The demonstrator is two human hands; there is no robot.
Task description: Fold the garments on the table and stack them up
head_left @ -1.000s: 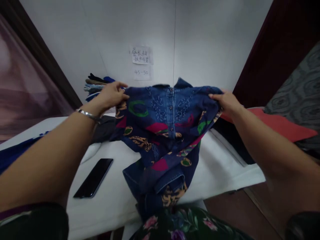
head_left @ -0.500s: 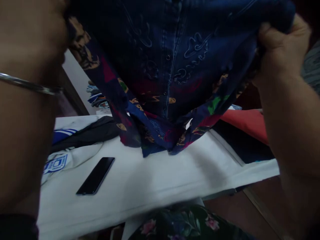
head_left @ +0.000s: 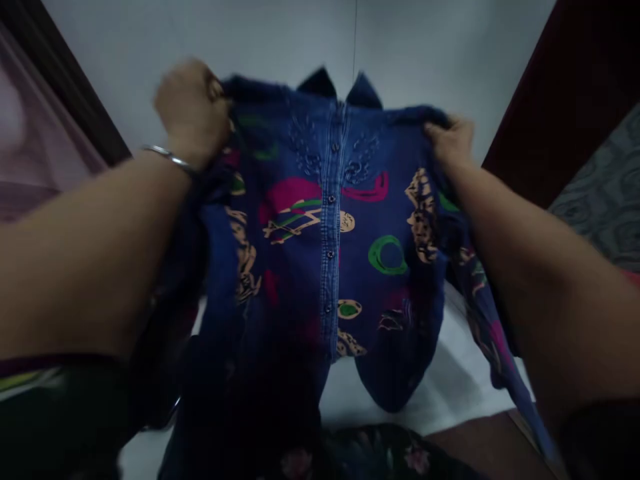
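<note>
A dark blue denim shirt (head_left: pixel 295 260) hangs spread in front of me, its buttoned front facing me and its collar up. Pink, green and tan figures cover it, with stitched patterns high on the chest. At the shoulder on the left, my left hand (head_left: pixel 193 110) is closed around the cloth; a silver bangle circles that wrist. My right hand (head_left: pixel 453 137) pinches the opposite shoulder. Both sleeves dangle, and the lower part of the shirt fades into shadow near my lap.
Behind the shirt's lower edge shows a white-covered table (head_left: pixel 480 380). A pale wall (head_left: pixel 425 47) rises behind, with a dark red panel (head_left: pixel 545 87) and a grey patterned cloth (head_left: pixel 605 187) at the right. A pinkish curtain (head_left: pixel 30 140) hangs at the left.
Both hands have moved away from me with the shirt, so its collar and whole front now show. The view has tilted up; the phone and the clothes on the table are hidden or out of view.
</note>
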